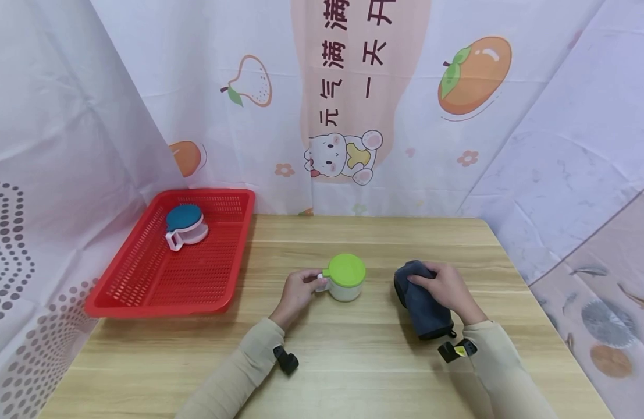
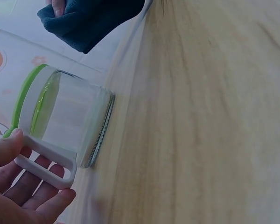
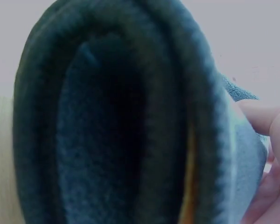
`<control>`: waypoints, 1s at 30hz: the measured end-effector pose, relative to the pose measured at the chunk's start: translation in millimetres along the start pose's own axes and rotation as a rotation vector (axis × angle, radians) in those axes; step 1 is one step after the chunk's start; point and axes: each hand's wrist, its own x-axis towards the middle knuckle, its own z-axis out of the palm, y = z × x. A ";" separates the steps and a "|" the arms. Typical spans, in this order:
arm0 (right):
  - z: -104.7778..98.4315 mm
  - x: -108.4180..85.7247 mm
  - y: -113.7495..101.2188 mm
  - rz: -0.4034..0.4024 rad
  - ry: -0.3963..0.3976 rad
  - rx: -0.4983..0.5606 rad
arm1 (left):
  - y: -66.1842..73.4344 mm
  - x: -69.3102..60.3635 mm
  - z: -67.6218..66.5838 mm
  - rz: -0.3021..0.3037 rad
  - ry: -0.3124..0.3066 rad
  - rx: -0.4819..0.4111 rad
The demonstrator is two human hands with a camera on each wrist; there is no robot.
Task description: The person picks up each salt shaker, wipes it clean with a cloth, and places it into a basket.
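Observation:
A clear seasoning jar (image 1: 347, 281) with a green lid and a white handle stands upright on the wooden table. My left hand (image 1: 299, 291) holds it by the handle (image 2: 45, 173), thumb near the lid's tab and fingers behind the loop. To the right of the jar, my right hand (image 1: 449, 291) grips a folded dark grey-blue cloth (image 1: 425, 308) from its upper right side. Seen by the right wrist camera, the thick folds of the cloth (image 3: 102, 130) fill most of the view and hide part of that hand.
A red plastic basket (image 1: 238, 256) sits at the table's left. Inside it lies a similar jar with a blue lid (image 1: 184, 216) and white handle. Printed curtains (image 1: 400, 192) hang behind the table (image 1: 348, 361) and along both sides.

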 end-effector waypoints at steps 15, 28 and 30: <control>0.1 3.1 -5.4 -0.034 0.029 -0.041 | 1.5 -0.2 -0.4 -0.019 0.001 -0.014; 2.8 10.3 -13.0 -0.080 0.022 -0.072 | 2.6 -0.3 -1.6 -0.055 -0.008 -0.018; 2.7 11.3 -14.7 -0.087 0.021 -0.080 | 3.7 -0.5 -1.4 -0.058 -0.010 -0.013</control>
